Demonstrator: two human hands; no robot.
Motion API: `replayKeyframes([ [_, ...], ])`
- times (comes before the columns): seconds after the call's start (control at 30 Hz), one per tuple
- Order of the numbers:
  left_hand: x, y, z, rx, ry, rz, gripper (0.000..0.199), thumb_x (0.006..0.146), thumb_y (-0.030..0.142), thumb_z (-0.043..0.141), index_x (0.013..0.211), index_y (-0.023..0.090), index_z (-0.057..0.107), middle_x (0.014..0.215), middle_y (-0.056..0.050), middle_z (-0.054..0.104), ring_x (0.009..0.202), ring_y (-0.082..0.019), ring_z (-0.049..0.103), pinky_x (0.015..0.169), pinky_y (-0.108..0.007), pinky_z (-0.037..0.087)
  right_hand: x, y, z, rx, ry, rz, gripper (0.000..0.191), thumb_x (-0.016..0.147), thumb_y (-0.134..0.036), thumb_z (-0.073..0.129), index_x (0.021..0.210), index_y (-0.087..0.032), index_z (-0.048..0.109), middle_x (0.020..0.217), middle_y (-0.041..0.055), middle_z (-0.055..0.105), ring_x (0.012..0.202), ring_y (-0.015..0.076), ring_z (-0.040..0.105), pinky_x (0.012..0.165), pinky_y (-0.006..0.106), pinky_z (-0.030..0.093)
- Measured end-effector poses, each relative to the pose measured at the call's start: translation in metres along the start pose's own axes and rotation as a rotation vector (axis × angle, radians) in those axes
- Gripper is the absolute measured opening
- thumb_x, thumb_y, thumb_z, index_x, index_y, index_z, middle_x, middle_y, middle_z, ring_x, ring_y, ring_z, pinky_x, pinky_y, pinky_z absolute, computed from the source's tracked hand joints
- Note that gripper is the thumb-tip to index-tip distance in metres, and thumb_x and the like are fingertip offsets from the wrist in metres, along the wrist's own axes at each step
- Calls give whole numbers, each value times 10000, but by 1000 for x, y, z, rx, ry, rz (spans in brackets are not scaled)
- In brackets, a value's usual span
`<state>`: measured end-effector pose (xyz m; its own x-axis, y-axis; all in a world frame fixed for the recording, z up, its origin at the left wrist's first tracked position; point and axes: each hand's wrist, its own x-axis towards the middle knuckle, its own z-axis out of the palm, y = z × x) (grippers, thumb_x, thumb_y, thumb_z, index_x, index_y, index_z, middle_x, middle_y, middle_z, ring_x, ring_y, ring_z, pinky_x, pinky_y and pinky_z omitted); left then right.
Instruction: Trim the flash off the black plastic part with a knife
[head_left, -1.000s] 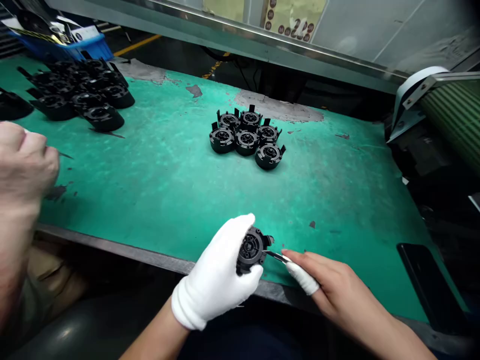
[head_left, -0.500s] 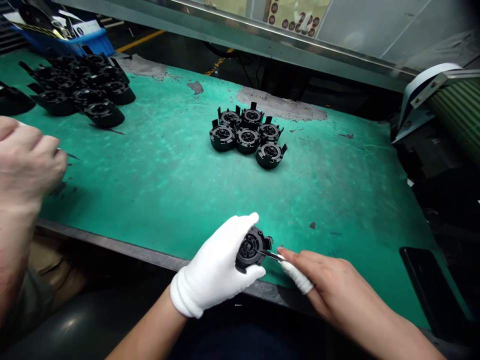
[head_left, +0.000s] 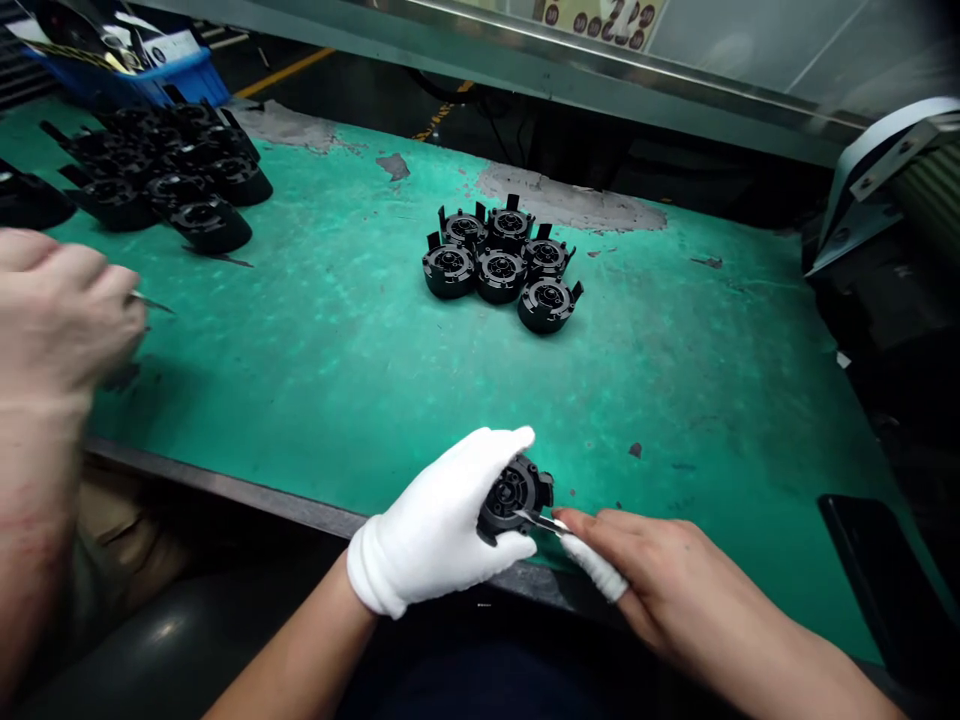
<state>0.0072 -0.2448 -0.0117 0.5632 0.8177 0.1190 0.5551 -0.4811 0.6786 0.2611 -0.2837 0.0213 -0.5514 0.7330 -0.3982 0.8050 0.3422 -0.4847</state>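
My gloved left hand is closed around a round black plastic part just above the table's front edge. The part's ringed inner face is turned up, and a short tab sticks out on its right side. In my bare right hand is a craft knife with a slim pointed metal blade. Its tip touches or hovers over the part's inner face; which one I cannot tell. White wrapping covers my right thumb. The knife's handle is hidden in my fingers.
Several similar black parts stand grouped mid-table, and more at the left before a blue bin. At far left, a co-worker's hand grips a thin pointed tool. A dark phone-like slab lies at the right edge.
The knife tip has shifted slightly down across the part's face. The co-worker's hand has moved a little right. The whole view has shifted slightly; both my hands keep their hold.
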Motion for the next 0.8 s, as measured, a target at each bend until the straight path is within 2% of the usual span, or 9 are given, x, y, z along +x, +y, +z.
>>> replayKeyframes([
  [0.17,2,0,-3,-25,-21,14,865,766,292,757,1503,227,309,1483,-95,504,1398,-262,466,1200,-451,396,0,-3,1,66,18,-15,621,823,-46,440,1393,-263,558,1059,56,728,943,229,706,803,328,552],
  [0.37,2,1,-2,-56,-5,3,861,767,305,757,1506,246,318,1464,-97,521,1384,-286,480,1178,-474,423,2,-2,3,28,62,-6,637,812,-45,429,1397,-280,520,1072,34,709,901,235,701,725,356,530],
  [0.5,2,1,0,-77,-3,7,835,783,311,745,1504,248,327,1447,-100,535,1360,-286,506,1169,-480,433,4,-4,1,-40,23,8,613,822,-53,430,1388,-269,528,1014,35,700,815,227,695,666,338,496],
  [0.67,4,-2,-3,-73,-12,17,836,785,334,751,1502,253,329,1456,-104,526,1360,-301,504,1169,-499,426,11,-7,-16,-86,-78,4,671,779,-18,428,1370,-314,538,995,17,704,854,238,706,679,327,488],
  [0.73,5,-1,-3,-56,-22,23,849,772,323,759,1498,248,325,1458,-98,525,1363,-286,501,1172,-475,428,13,-6,-23,-49,-93,-17,598,791,-25,438,1288,-315,597,997,13,717,872,233,707,702,317,490],
  [0.8,3,2,1,-25,-4,18,833,768,317,760,1482,243,337,1435,-86,544,1358,-270,504,1184,-457,416,12,-5,-25,89,-64,-53,473,845,-61,448,1197,-313,639,1032,9,725,917,216,699,759,302,492],
])
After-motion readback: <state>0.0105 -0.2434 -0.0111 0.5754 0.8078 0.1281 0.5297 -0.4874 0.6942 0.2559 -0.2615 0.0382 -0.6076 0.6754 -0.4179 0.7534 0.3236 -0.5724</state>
